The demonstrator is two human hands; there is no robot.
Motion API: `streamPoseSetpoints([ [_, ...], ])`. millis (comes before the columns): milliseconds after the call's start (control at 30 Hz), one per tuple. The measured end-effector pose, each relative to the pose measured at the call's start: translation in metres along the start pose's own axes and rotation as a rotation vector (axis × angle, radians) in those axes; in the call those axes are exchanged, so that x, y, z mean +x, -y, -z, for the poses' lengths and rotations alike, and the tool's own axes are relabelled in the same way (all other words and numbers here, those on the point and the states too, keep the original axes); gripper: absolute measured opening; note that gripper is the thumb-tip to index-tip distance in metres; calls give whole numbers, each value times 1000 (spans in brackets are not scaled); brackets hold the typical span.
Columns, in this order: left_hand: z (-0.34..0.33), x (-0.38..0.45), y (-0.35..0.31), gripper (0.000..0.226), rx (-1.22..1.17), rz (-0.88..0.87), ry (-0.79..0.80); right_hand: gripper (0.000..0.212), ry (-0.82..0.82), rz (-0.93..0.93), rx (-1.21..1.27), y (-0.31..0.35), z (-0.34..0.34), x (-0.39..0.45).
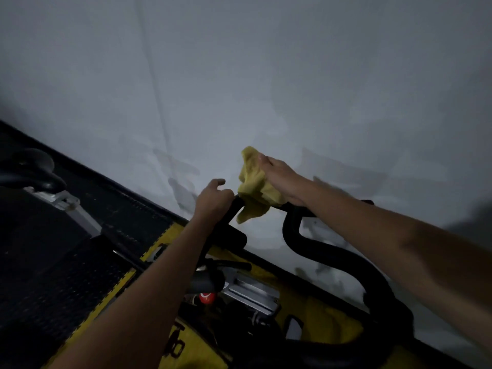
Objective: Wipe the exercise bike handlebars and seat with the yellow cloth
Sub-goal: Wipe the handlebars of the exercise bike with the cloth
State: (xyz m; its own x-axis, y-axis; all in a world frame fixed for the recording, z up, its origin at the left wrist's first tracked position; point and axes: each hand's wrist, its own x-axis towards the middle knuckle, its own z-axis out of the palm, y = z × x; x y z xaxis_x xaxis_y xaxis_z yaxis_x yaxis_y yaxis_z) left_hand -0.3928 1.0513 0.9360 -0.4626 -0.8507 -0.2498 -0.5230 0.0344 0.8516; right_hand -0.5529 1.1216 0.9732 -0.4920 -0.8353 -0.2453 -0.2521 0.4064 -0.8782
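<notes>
The black handlebars (314, 243) of the exercise bike curve across the lower middle of the head view. My left hand (213, 199) grips the left bar end, fingers curled round it. My right hand (282, 179) holds the crumpled yellow cloth (253, 187) against the top of the handlebar just right of my left hand; part of the cloth hangs below the bar. The black seat (29, 169) shows at the far left, away from both hands.
A pale wall (239, 75) stands close behind the handlebars. The bike's yellow frame (324, 310), a red knob (207, 298) and a silver adjustment post (253, 291) lie below my arms. Dark textured floor mat (53, 275) with yellow edging fills the lower left.
</notes>
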Motion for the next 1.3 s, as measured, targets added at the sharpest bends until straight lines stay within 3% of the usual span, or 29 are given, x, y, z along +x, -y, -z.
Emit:
streamPoseSetpoints([
  [133, 11, -1, -23, 70, -126, -112, 140, 57, -76, -34, 329, 14, 12, -22],
  [300, 29, -16, -43, 33, -98, -297, 252, 43, -93, -19, 526, 37, 29, -56],
  [400, 44, -26, -54, 26, -113, -372, 244, 44, -82, -22, 604, 52, 37, -71],
  [767, 85, -39, -73, 23, -178, -360, 40, 59, -112, -53, 780, 85, 8, -79],
  [933, 92, -9, -84, 21, -255, -331, 63, 96, -90, -163, 950, 82, -10, -80],
  [1033, 93, 11, -97, 22, -275, -331, 132, 87, -64, -241, 1006, 70, -21, -79],
  [1133, 94, 27, -106, 27, -314, -350, 224, 88, 49, -150, 887, 57, -34, -66],
  [1233, 97, 37, -114, 29, -294, -370, 304, 114, -162, -97, 987, 49, -42, -51],
  [1300, 102, 45, -117, 27, -283, -379, 370, 105, -314, -30, 963, 52, -46, -48],
])
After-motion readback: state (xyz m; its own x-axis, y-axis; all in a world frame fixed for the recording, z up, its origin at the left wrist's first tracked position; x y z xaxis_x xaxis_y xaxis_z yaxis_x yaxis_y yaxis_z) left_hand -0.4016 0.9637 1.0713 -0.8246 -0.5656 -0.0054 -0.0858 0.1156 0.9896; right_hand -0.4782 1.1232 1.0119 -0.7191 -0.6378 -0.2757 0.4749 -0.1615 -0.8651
